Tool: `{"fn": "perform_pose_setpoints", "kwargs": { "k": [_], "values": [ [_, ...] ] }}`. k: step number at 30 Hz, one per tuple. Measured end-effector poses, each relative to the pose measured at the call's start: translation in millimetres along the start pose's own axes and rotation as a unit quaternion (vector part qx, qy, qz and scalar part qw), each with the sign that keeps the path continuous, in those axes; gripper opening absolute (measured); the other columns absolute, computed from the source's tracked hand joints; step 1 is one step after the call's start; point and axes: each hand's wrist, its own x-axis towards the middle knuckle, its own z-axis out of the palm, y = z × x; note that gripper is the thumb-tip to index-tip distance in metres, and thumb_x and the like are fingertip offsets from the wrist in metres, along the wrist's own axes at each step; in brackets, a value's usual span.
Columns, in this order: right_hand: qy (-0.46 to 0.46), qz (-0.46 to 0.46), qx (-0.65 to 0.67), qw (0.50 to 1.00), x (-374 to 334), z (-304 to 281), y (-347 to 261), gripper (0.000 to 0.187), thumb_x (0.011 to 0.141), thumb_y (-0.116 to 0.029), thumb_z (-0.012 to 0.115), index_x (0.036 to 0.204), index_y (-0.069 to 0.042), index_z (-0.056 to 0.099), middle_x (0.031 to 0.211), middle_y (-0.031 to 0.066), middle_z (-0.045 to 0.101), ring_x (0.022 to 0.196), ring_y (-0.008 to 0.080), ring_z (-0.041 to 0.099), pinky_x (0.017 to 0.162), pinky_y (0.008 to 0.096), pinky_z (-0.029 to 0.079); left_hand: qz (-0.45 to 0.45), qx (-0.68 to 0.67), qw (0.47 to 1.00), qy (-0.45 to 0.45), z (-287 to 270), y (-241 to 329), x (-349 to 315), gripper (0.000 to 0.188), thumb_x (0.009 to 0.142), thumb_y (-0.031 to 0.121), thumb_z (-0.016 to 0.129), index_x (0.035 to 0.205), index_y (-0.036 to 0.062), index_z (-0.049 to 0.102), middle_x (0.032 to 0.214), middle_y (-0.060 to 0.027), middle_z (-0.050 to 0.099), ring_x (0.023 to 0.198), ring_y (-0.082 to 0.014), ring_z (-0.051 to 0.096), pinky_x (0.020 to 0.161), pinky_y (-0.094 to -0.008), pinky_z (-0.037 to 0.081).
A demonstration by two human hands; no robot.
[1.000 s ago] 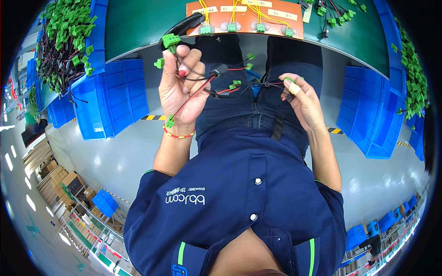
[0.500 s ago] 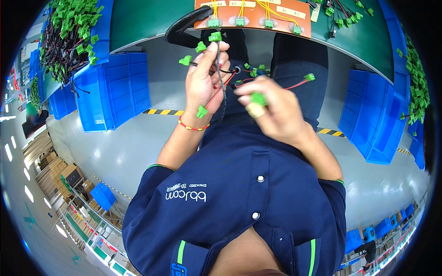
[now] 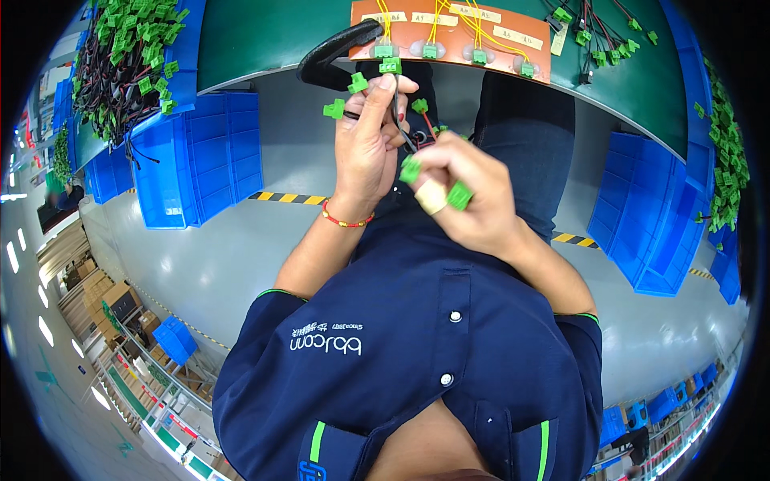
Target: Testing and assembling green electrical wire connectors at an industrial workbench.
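The fingers of the left hand [image 3: 366,143] pinch a wire harness [image 3: 399,111], its green connectors [image 3: 357,82] fanning out past the thumb. The right hand [image 3: 475,191] has its fingers curled around more of its leads, two connectors showing beside the thumb. The harness sits between both hands, before the edge of the green bench [image 3: 257,44]. On that lies an orange board [image 3: 517,18]; blue bins [image 3: 226,160] stand to either side.
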Motion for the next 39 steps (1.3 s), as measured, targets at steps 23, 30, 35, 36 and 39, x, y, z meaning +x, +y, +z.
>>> {"fn": "perform_pose_setpoints", "kwargs": {
  "k": [23,30,35,36,39],
  "values": [
    [0.143,0.311,0.402,0.849,51,-5,37,0.02,0.093,-0.019,0.061,0.09,-0.001,0.069,0.057,-0.0114,0.034,0.049,0.0002,0.025,0.046,0.021,0.019,0.051,0.033,0.998,0.005,-13,3,5,0.026,0.1,0.022,0.055,0.095,-0.0001,0.067,0.068,0.0058,0.046,0.05,0.0011,0.025,0.045,-0.0193,0.018],
    [0.086,0.303,0.327,0.891,43,-14,45,0.024,0.093,-0.024,0.063,0.096,-0.001,0.07,0.059,-0.0083,0.041,0.053,0.0024,0.035,0.05,0.0207,0.028,0.051,0.056,0.997,-0.013,-17,6,7,0.026,0.1,0.022,0.056,0.096,-0.0011,0.067,0.069,0.0049,0.047,0.05,0.0013,0.025,0.044,-0.0191,0.018],
    [0.02,0.204,0.002,0.979,11,-18,53,0.022,0.084,-0.017,0.073,0.102,-0.004,0.07,0.087,0.0035,0.056,0.08,0.0119,0.054,0.075,0.0266,0.046,0.054,0.059,0.997,-0.001,-15,5,6,0.026,0.1,0.022,0.056,0.096,-0.0009,0.067,0.068,0.0058,0.046,0.05,0.0015,0.025,0.044,-0.0191,0.018],
    [-0.005,0.213,-0.02,0.977,2,-17,52,0.02,0.083,-0.015,0.073,0.099,-0.004,0.071,0.088,0.0047,0.057,0.08,0.0132,0.055,0.075,0.0275,0.046,0.054,0.058,0.997,-0.002,-14,5,6,0.026,0.1,0.022,0.056,0.096,-0.0009,0.067,0.068,0.0058,0.046,0.05,0.0015,0.025,0.044,-0.0191,0.018],
    [-0.053,0.231,-0.015,0.971,-20,-19,50,0.012,0.082,-0.008,0.07,0.093,-0.003,0.069,0.084,0.0069,0.057,0.077,0.0162,0.058,0.073,0.0293,0.047,0.055,0.07,0.996,-0.009,-14,5,6,0.023,0.1,0.02,0.055,0.097,-0.0011,0.065,0.071,0.0026,0.05,0.051,0.0012,0.027,0.045,-0.0173,0.021]
  ]
}}
